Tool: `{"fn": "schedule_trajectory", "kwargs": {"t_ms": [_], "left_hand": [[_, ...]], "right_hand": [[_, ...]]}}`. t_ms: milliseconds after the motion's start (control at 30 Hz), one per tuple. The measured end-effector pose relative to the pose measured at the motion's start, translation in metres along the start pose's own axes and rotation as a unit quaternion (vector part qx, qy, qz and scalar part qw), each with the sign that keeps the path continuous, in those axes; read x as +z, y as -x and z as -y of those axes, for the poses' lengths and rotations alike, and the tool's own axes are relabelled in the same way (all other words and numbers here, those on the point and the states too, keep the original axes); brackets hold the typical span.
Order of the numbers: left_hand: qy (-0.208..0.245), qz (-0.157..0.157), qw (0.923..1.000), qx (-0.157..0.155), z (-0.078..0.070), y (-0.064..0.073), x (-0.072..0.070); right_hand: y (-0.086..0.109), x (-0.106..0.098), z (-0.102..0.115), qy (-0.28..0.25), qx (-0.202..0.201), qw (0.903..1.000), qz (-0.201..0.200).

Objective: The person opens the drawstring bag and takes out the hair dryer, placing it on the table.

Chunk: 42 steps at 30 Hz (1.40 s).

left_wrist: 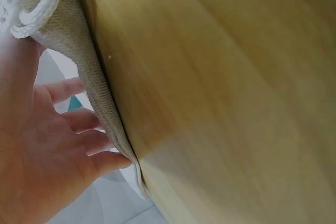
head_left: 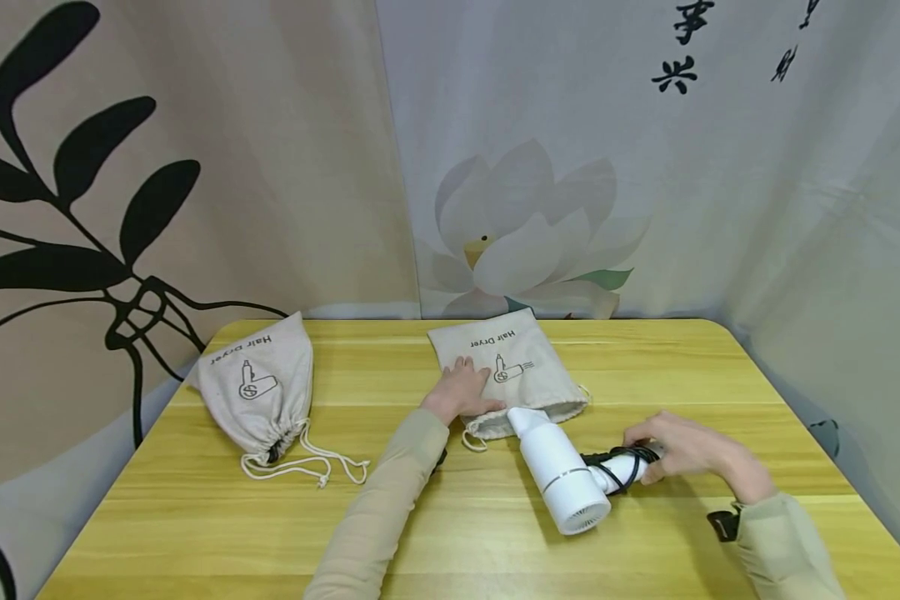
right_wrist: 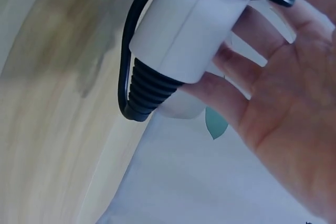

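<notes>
A white hair dryer (head_left: 558, 471) lies aslant on the table, its narrow nozzle against the mouth of a beige drawstring bag (head_left: 543, 362) printed "Hair Dryer". My right hand (head_left: 682, 450) grips the handle end, where a black cord (head_left: 628, 458) is wound. In the right wrist view, fingers reach round the white handle (right_wrist: 189, 30) near its ribbed cord sleeve (right_wrist: 149, 90). My left hand (head_left: 465, 392) rests on the bag's left side, fingers spread, thumb by the mouth. The left wrist view shows its fingertips touching the bag's fabric (left_wrist: 94, 77).
A second beige drawstring bag (head_left: 266, 396), bulging and drawn together at the neck, lies at the table's left. Its white cords (head_left: 315, 462) trail toward the middle. The wooden table (head_left: 270, 542) ends in front of a printed curtain (head_left: 307, 167).
</notes>
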<state>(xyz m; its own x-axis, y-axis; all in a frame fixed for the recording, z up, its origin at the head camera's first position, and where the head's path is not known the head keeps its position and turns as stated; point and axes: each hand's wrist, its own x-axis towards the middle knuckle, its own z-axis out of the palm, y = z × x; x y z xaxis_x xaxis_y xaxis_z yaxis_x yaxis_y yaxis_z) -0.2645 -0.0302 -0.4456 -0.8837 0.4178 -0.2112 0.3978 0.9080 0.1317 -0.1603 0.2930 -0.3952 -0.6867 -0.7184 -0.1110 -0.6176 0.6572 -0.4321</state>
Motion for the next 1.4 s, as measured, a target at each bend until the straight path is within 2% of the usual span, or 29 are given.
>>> {"fn": "schedule_trajectory", "kwargs": {"t_ms": [167,433,733,867,1000,1167,1400], "left_hand": [[-0.003,0.006,1.0,-0.001,0.001,0.001,0.001],[-0.005,0.009,0.9999,0.005,0.001,0.006,0.001],[0.011,0.013,0.9999,0.0,0.001,0.009,0.002],[0.006,0.009,0.9999,-0.001,-0.002,0.009,0.002],[-0.027,-0.002,0.9996,-0.005,-0.007,0.011,0.001],[-0.074,-0.029,0.9969,-0.003,-0.015,0.015,-0.003],[-0.084,-0.052,0.9951,0.002,-0.02,0.017,-0.004]], "right_hand": [[0.004,-0.003,-0.002,0.012,-0.014,0.9995,-0.024],[0.005,-0.005,-0.003,0.014,-0.001,0.998,-0.061],[-0.003,-0.003,-0.002,0.026,0.07,0.9926,-0.096],[-0.007,-0.002,-0.001,0.048,0.114,0.9856,-0.115],[-0.01,-0.001,-0.003,0.061,0.163,0.9761,-0.13],[-0.014,0.001,-0.011,0.075,0.222,0.9606,-0.149],[-0.015,0.001,-0.023,0.069,0.303,0.9381,-0.153]]}}
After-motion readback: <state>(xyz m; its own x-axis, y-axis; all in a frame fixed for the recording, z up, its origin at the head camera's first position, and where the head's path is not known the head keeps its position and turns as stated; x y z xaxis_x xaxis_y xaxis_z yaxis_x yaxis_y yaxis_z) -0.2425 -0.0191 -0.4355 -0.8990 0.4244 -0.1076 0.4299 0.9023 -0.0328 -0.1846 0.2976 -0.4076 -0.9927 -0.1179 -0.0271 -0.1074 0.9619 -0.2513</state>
